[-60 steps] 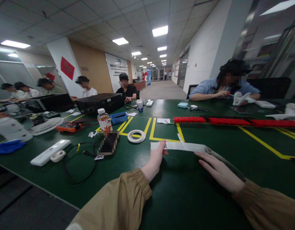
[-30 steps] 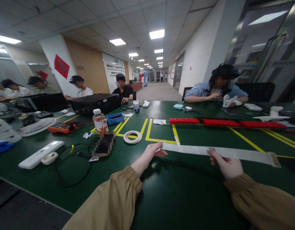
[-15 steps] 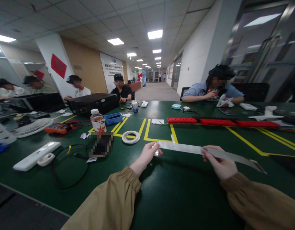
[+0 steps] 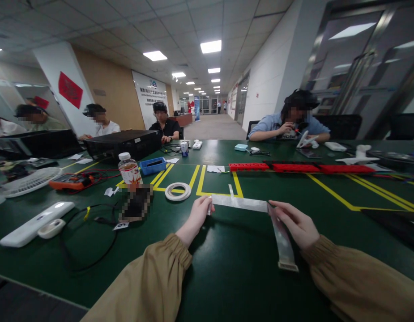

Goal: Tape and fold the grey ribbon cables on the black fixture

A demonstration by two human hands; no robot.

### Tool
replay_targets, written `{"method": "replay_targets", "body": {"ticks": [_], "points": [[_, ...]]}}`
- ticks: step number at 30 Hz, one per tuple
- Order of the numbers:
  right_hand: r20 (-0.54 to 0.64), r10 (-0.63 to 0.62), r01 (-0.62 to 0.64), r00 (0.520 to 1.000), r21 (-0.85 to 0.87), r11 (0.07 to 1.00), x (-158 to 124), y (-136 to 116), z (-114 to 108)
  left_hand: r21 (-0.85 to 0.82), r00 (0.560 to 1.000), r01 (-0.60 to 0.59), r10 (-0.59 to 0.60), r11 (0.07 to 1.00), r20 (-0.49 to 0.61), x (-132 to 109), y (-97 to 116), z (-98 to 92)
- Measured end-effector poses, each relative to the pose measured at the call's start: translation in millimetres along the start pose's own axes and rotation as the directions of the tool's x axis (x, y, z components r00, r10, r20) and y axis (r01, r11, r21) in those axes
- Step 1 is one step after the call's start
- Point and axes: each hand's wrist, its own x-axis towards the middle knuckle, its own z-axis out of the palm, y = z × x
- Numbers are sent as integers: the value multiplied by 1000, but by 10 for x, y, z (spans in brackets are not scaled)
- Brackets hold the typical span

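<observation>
Just above the green table [image 4: 227, 277], close in front of me, I am holding a flat white strip [image 4: 240, 203] between both hands. My left hand [image 4: 198, 214] is pinching its left end with thumb and fingertips closed on it. My right hand [image 4: 296, 223] is gripping it further along, fingers clamped where the strip is now bending sharply.

That bend is what is changing. A second ago the strip was running out straight to my right, its far end well beyond my right hand. Half a second ago that end was already sagging. Now the right part is swinging round toward me and hanging down from my fingers, with its stiff end piece [image 4: 288, 266] lying low by my right sleeve. I cannot tell whether it is touching the table or hovering just over it. For the work in hand, I am judging that the strip is no longer being stretched flat but is being doubled over at my right fingers.

Further out, a tape roll [image 4: 178, 191] is lying near my left hand, just inside the yellow lines [image 4: 202, 179]. A bottle [image 4: 129, 172] and a blue tray [image 4: 153, 165] are standing beyond it to the left. Long red bars [image 4: 294, 167] are running across the far side, and a person in a blue shirt [image 4: 283, 127] is working behind them. A black cable [image 4: 92, 250] is looping beside a white handset [image 4: 35, 226] on my left.
</observation>
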Motion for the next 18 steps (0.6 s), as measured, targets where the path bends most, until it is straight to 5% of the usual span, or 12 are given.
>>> {"method": "replay_targets", "body": {"ticks": [6, 9, 11, 14, 18], "points": [[89, 51, -57, 995, 74, 996, 22, -15, 40, 152, 998, -54, 51, 987, 19, -31, 20, 10], [114, 70, -80, 991, 86, 993, 36, -62, 27, 342, 979, -201, 192, 918, 60, -110, 88, 14], [116, 71, -82, 991, 88, 993, 35, -86, 20, 581, 917, -396, 342, 711, 207, -172, 149, 32], [135, 89, -103, 987, 95, 990, 17, -102, 22, 728, 815, -568, 385, 384, 434, -240, 219, 76], [223, 73, -101, 972, 116, 988, -28, -132, 40, 715, 731, -670, 351, 202, 585, -264, 232, 104]]}}
